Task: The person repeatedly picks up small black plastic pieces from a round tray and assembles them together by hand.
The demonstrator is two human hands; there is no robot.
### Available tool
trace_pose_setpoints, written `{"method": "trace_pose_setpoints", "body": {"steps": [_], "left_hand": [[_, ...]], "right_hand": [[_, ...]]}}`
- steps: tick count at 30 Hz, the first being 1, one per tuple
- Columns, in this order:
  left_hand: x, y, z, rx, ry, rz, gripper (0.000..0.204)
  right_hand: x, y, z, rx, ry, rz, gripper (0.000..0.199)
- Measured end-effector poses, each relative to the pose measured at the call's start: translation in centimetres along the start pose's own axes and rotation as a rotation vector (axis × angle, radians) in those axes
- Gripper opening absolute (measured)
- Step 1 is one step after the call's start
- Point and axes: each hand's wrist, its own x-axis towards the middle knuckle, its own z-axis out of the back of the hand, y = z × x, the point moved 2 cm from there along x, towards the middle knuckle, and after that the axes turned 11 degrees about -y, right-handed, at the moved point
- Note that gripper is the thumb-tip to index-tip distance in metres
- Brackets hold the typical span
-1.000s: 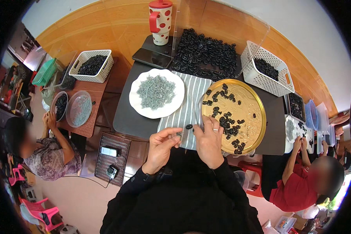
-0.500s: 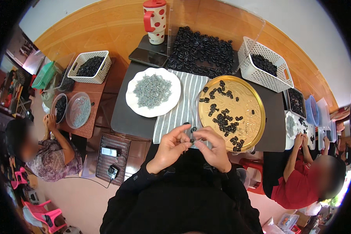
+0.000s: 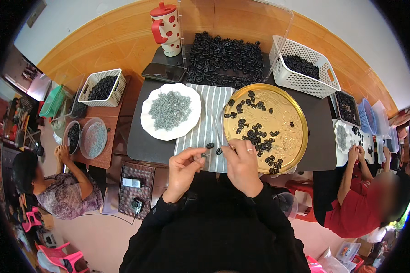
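My left hand (image 3: 182, 174) is closed in a pinch at the front edge of the striped cloth. Between its thumb and forefinger is a small grey screw (image 3: 204, 155); whether a black part sits on it cannot be made out. My right hand (image 3: 242, 167) has its fingers drawn together, tips down by the left rim of the gold tray (image 3: 300, 150). What those fingers hold, if anything, is hidden. Two small black oval parts, one (image 3: 210, 145) by the left fingertips and the other (image 3: 219, 151) beside the right hand, rest on the striped cloth (image 3: 209, 109).
A white scalloped plate (image 3: 146, 126) of grey screws stands left. Behind are a clear-walled heap of black parts (image 3: 225, 59), a white basket (image 3: 325, 84), a dotted tumbler (image 3: 170, 34) and a phone (image 3: 164, 72). People work on the left (image 3: 66, 191) and right (image 3: 360, 200).
My hands have moved apart. The right hand has turned palm-down toward the tray, and the left keeps its pinch. The whole view has shifted slightly.
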Motion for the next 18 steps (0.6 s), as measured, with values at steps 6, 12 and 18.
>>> {"method": "trace_pose_setpoints", "body": {"steps": [6,12,18], "left_hand": [[-0.5,-0.3,-0.3,0.033,0.000,-0.004,0.030],[-0.7,0.1,-0.5,0.042,0.068,-0.053,0.031],[-1.1,0.0,-2.2,-0.001,0.095,-0.100,0.033]], "right_hand": [[0.3,1.1,-1.0,-0.180,0.077,0.050,0.021],[-1.1,0.0,-0.8,0.399,-0.093,-0.267,0.014],[-2.1,-0.7,-1.0,1.134,-0.209,-0.880,0.017]]}}
